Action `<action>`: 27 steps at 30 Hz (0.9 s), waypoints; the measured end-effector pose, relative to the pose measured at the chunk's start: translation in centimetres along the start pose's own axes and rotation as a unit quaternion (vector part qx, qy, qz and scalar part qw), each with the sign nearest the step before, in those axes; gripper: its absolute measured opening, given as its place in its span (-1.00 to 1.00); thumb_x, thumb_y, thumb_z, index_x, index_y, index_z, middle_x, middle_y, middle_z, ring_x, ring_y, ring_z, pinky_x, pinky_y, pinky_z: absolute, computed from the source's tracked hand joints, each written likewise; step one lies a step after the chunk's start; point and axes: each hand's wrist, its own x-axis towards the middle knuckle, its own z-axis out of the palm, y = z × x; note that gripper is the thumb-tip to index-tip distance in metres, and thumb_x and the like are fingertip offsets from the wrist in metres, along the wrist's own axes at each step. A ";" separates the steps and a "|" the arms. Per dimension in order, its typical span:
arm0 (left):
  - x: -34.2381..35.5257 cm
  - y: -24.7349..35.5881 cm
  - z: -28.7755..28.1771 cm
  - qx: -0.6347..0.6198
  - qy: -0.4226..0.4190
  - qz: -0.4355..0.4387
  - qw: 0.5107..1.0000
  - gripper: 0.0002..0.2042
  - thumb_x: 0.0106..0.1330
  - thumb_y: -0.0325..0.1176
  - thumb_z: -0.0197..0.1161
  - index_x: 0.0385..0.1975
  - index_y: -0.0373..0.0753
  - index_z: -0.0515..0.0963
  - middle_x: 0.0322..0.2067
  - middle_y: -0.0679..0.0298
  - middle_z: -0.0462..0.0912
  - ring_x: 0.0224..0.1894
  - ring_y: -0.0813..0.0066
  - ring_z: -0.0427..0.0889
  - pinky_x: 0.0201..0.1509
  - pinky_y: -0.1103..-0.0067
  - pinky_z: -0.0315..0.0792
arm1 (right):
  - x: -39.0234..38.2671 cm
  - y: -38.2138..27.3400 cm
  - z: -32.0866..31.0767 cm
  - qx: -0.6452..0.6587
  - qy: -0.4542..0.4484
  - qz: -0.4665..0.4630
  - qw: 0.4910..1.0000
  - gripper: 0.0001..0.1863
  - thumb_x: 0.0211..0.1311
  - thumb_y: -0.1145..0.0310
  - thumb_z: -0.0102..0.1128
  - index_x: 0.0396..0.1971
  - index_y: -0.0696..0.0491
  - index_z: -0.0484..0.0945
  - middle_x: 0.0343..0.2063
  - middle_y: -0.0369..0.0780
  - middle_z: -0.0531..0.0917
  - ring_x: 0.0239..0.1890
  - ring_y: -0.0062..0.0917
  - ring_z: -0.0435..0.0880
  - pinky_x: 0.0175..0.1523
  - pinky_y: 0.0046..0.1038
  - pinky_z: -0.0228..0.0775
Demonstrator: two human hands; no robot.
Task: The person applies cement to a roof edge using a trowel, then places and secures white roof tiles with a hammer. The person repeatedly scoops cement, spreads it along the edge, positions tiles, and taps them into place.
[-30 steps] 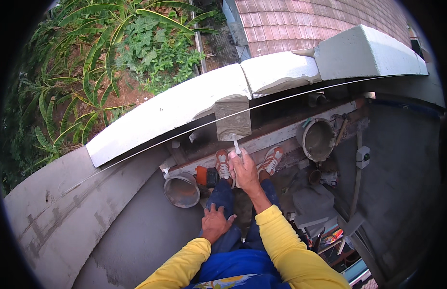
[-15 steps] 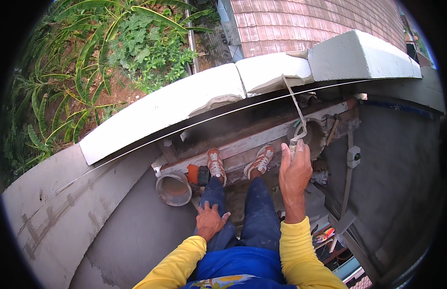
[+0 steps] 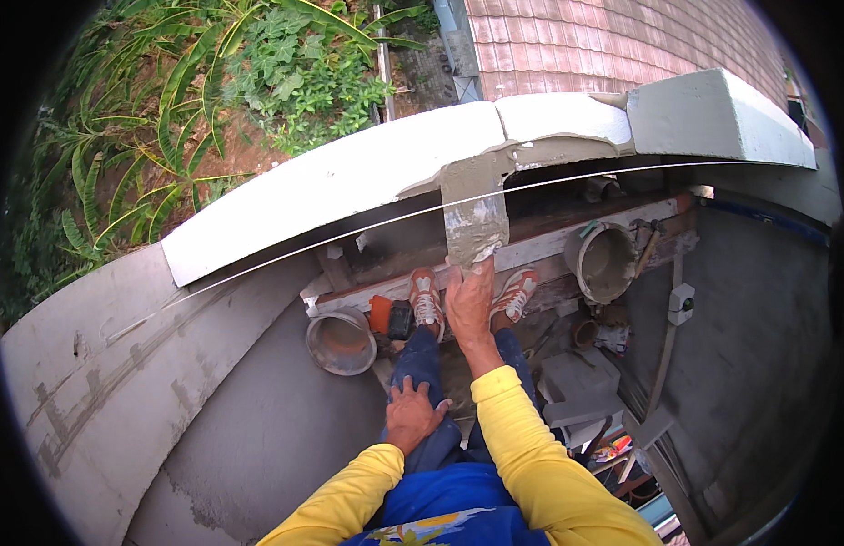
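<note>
My right hand (image 3: 472,305) is closed around the handle of a trowel (image 3: 475,218). The trowel's flat blade, smeared with grey mortar, reaches up to the underside edge of the white blocks (image 3: 349,177), near the joint between two of them. Wet mortar (image 3: 567,148) lines the near edge of the block right of the blade. A taut white string (image 3: 349,240) runs along the blocks and passes by the blade. My left hand (image 3: 416,417) rests on my left leg near the knee, fingers spread and holding nothing.
Below my feet lies a wooden plank (image 3: 549,252). A mortar bucket (image 3: 607,264) and a hammer (image 3: 650,246) are at its right; a round tub (image 3: 341,342) and an orange-and-black object (image 3: 380,315) are at its left. Plants and a tiled roof (image 3: 567,45) lie beyond the blocks.
My right hand has swung left with the trowel, whose blade has turned from edge-on to flat toward me. My left hand stays on my leg. The view has shifted slightly.
</note>
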 end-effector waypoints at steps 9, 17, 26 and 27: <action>-0.7 -1.1 1.0 -0.049 0.005 -0.005 0.999 -0.29 0.39 0.21 0.35 0.35 -0.22 0.55 0.51 -0.21 0.31 0.50 -0.42 0.30 0.42 -0.11 0.43 | -4.3 -5.1 1.4 0.164 -0.077 0.095 0.979 -0.53 0.39 0.45 0.34 0.21 0.28 0.47 0.06 0.21 0.60 0.17 0.17 0.59 0.28 -0.03 0.41; -0.2 -1.1 2.2 -0.039 -0.007 0.003 0.999 -0.27 0.39 0.20 0.35 0.39 -0.21 0.51 0.53 -0.19 0.28 0.50 -0.44 0.29 0.42 -0.13 0.43 | -2.0 -4.5 7.4 0.029 -0.081 -0.081 0.993 -0.58 0.42 0.46 0.26 0.19 0.27 0.42 -0.08 0.18 0.61 0.01 0.17 0.63 0.17 0.06 0.44; -0.1 0.0 1.4 -0.021 -0.010 -0.018 1.000 -0.25 0.40 0.24 0.33 0.43 -0.18 0.50 0.53 -0.18 0.28 0.51 -0.41 0.28 0.45 -0.07 0.42 | 0.9 -11.3 -1.1 0.337 -0.278 -0.069 0.897 -0.53 0.52 0.13 0.36 0.07 0.27 0.56 -0.15 0.08 0.72 -0.11 0.08 0.72 0.03 -0.18 0.56; 0.0 0.3 1.4 -0.017 -0.011 -0.025 1.000 -0.25 0.39 0.24 0.33 0.43 -0.17 0.51 0.53 -0.17 0.28 0.51 -0.39 0.28 0.45 -0.06 0.42 | 3.0 -11.0 -2.0 0.322 -0.268 -0.032 0.907 -0.54 0.57 0.05 0.27 0.04 0.22 0.60 -0.16 0.08 0.76 -0.11 0.07 0.74 0.01 -0.16 0.57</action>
